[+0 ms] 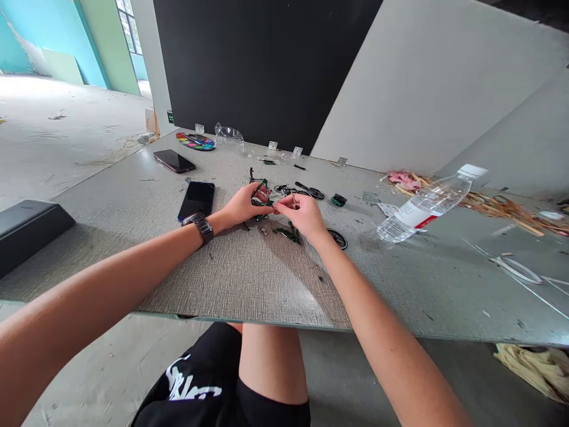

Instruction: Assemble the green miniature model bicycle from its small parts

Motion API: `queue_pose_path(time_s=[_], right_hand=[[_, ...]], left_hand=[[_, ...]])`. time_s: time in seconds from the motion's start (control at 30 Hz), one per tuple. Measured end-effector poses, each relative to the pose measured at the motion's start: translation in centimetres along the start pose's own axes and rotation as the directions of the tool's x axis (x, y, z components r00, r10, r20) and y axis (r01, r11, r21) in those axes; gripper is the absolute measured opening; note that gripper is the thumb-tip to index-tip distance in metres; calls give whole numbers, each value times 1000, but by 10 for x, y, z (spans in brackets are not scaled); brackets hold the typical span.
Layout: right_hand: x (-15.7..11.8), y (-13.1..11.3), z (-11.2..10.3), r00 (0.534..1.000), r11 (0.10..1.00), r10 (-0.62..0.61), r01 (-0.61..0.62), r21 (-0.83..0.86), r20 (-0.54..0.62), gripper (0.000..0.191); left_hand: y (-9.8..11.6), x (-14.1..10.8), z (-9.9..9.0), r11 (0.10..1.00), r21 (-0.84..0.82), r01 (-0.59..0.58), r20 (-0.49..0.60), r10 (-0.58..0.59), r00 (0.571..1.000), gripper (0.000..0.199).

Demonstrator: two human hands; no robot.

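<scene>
A dark green miniature bicycle frame is gripped in my left hand, its fingers curled around it above the table. My right hand is closed in a pinch, its fingertips meeting the frame. A thin, short piece shows between those fingers, too small to name. Just beyond my hands lie black bicycle parts with a small wheel. A second small wheel rests beside my right wrist, partly behind it. Dark green parts lie below my fingers, and a small green basket-like piece sits to the right.
Two phones lie at the left, near a paint palette and clear plastic packaging. A tilted-looking water bottle stands right. A black box-like object occupies the left edge. Wood scraps lie far right.
</scene>
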State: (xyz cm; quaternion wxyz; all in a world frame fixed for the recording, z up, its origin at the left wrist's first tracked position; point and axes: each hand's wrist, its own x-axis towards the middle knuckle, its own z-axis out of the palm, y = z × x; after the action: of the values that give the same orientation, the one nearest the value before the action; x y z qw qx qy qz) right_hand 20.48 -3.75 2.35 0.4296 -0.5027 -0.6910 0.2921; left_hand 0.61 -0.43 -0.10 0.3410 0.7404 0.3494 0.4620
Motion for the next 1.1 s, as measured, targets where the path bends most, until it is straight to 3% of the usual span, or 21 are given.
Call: queue_pose_path(time_s=[0.57, 0.8, 1.1], right_hand=[[-3, -6, -3, 991, 993, 120, -120, 3, 54, 22], [0, -1, -3, 998, 997, 48, -46, -55, 27, 21], [1, 1, -2, 998, 998, 51, -50, -33, 28, 18]], left_hand=[[2, 0, -1, 998, 62, -26, 23, 25, 999, 42], [2, -1, -1, 998, 50, -37, 29, 35, 999, 43], [3, -2, 0, 998, 50, -39, 30, 38, 999, 38]])
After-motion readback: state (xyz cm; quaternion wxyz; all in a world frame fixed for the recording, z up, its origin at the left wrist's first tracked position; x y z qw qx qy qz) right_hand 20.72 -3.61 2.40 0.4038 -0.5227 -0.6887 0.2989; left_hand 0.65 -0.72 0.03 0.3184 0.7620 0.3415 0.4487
